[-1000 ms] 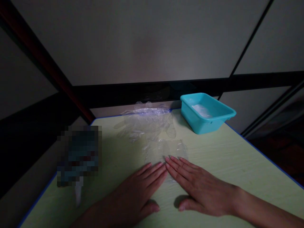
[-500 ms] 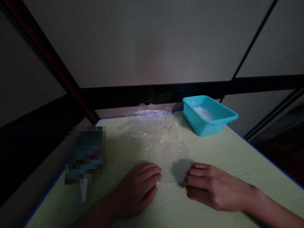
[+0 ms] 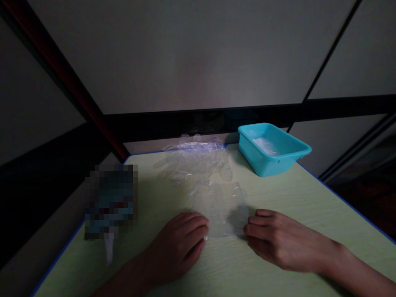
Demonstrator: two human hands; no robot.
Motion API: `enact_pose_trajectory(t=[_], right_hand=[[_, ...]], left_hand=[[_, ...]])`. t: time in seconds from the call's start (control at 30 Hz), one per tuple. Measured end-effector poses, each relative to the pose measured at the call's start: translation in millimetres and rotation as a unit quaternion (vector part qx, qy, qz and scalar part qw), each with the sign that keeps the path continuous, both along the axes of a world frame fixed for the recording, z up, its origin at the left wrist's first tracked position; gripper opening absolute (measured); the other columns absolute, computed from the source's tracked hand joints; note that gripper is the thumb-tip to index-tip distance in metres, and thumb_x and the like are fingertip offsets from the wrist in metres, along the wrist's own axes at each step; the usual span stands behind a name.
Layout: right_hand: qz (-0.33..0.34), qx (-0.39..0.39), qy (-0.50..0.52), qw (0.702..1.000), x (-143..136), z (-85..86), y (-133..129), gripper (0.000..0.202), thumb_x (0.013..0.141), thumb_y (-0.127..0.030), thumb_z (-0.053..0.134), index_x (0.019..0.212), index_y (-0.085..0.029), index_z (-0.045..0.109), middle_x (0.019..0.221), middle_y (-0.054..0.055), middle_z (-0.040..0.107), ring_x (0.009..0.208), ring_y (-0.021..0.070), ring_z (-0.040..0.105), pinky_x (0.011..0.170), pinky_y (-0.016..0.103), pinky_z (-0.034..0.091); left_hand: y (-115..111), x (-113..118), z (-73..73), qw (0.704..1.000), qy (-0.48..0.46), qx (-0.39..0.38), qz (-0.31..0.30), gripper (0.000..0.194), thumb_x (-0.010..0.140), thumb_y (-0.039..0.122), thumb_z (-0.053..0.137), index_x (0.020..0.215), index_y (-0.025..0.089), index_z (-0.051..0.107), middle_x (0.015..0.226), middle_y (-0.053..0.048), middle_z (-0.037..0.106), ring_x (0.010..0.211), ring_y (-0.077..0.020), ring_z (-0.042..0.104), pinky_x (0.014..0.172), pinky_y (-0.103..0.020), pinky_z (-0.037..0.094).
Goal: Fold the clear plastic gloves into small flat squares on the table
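Observation:
A thin, clear disposable plastic glove [image 3: 221,210] lies flat on the table in front of me, its fingers toward the far side. My left hand [image 3: 182,243] has its fingers curled together over the near left corner of that glove. At the near right corner, my right hand [image 3: 275,239] is closed, fingertips bent under and pinching the edge; the thumb is mostly hidden. Just beyond, a loose pile of similar clear plastic gloves [image 3: 201,163] spreads to the table's back edge.
A turquoise plastic basket [image 3: 267,163] with something whitish inside stands at the back right. On the left lies a blurred-out packet [image 3: 111,202] with a white strip [image 3: 109,247] sticking out. The pale green table [image 3: 309,194] has a blue edge and meets a panelled wall [image 3: 198,57].
My right hand has shifted slightly to the right and away from me, along the glove's edge. My left hand has barely moved.

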State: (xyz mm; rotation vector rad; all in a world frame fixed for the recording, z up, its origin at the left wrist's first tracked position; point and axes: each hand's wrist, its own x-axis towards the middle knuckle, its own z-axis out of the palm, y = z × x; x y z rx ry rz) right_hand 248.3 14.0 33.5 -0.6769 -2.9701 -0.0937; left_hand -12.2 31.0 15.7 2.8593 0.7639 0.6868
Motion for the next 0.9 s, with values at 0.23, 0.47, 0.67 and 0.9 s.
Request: enact_pose_trajectory(t=[0.23,0.47,0.67,0.9], right_hand=[[-0.006,0.002,-0.004,1.000,-1.4,-0.9,2.0,0.024,0.090,-0.013,0.040,0.068,-0.016,0.050,0.074,0.000,0.052,0.068,0.0140,0.043,0.061,0.032,0.028],[-0.008,0.014,-0.008,1.000,2.6,4.0,0.8,0.022,0.088,-0.015,0.045,0.067,-0.016,0.049,0.072,0.001,0.051,0.067,0.0146,0.043,0.061,0.033,0.026],[-0.004,0.021,-0.014,1.000,1.8,1.9,2.8,0.021,0.089,-0.014,0.045,0.068,-0.016,0.050,0.074,0.000,0.051,0.068,0.0140,0.043,0.062,0.032,0.025],[-0.016,0.039,-0.012,0.999,2.0,4.5,3.1,0.024,0.090,-0.014,0.043,0.067,-0.016,0.050,0.072,0.000,0.052,0.067,0.0145,0.043,0.061,0.032,0.024]], left_hand=[[1.0,0.2,0.2,1.000,0.003,-0.013,-0.008,0.022,0.081,0.009,0.045,0.098,0.015,0.056,0.100,-0.008,0.063,0.094,-0.0198,0.057,0.085,-0.034,0.047],[0.1,0.2,-0.6,1.000,-0.005,-0.010,-0.007,0.019,0.081,0.009,0.046,0.096,0.015,0.057,0.099,-0.007,0.064,0.093,-0.0195,0.057,0.084,-0.034,0.047],[0.0,1.1,-2.6,1.000,-0.022,-0.007,-0.009,0.019,0.081,0.010,0.045,0.096,0.015,0.057,0.098,-0.007,0.064,0.092,-0.0196,0.058,0.084,-0.034,0.047],[1.0,0.5,-3.4,1.000,-0.019,-0.006,-0.011,0.019,0.082,0.010,0.045,0.097,0.015,0.057,0.100,-0.007,0.063,0.093,-0.0197,0.057,0.085,-0.034,0.047]])
